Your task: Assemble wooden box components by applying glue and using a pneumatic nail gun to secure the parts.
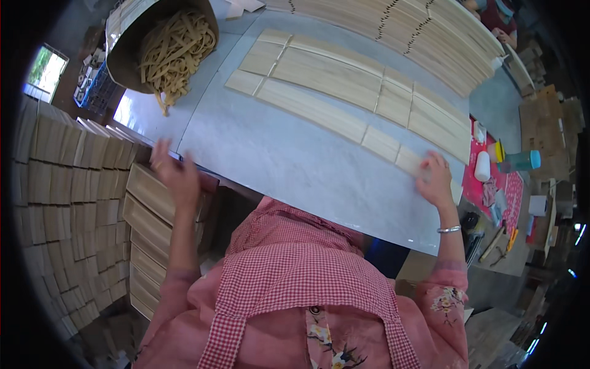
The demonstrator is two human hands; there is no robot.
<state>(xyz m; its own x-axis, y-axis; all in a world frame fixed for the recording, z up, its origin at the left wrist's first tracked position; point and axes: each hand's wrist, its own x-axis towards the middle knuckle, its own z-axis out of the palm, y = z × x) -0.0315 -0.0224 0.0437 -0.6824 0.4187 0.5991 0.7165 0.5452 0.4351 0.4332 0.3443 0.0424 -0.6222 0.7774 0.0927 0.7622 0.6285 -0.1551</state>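
Observation:
Pale wooden slats lie flat and slantwise on the grey tabletop point(270, 166), with narrow lines crossing them. The nearest narrow slat point(313, 114) runs along the front of a wider slatted panel point(332, 74). My right hand point(435, 178), with a silver bangle at its wrist, has its fingers bent round the right end of that narrow slat. At the table's left edge, my left hand point(178, 175) is raised and slightly blurred. Its fingers are apart and nothing shows in them.
A tub of tan strips point(178, 52) lies tipped at the back left. Stacked wooden pieces point(67, 166) and wooden trays point(150, 234) stand left of me. A long slat stack point(399, 31) fills the far side. Right are a teal bottle point(519, 161) and a co-worker point(501, 21).

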